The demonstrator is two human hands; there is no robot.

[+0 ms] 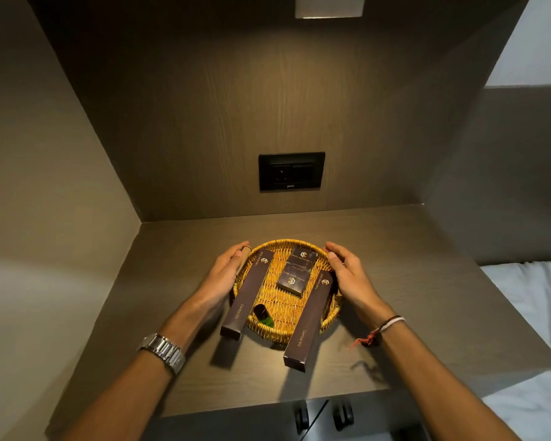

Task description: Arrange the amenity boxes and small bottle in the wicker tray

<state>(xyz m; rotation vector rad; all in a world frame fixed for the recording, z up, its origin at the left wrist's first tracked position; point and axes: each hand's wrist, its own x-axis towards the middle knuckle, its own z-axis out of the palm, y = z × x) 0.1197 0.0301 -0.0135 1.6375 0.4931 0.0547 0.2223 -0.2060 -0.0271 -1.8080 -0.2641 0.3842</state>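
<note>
Inside wicker tray [303, 243]: 4 boxes [248, 294]; bottle [263, 315]

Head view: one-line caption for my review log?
Both hands, left and right, flank wicker tray holding two long boxes, two small boxes, green bottle.

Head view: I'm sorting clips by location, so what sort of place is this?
Probably a hotel room: a wicker tray holds branded boxes marked Dental Kit, it sits on a wood-panelled shelf with a wall socket, and white bedding lies alongside.
</note>
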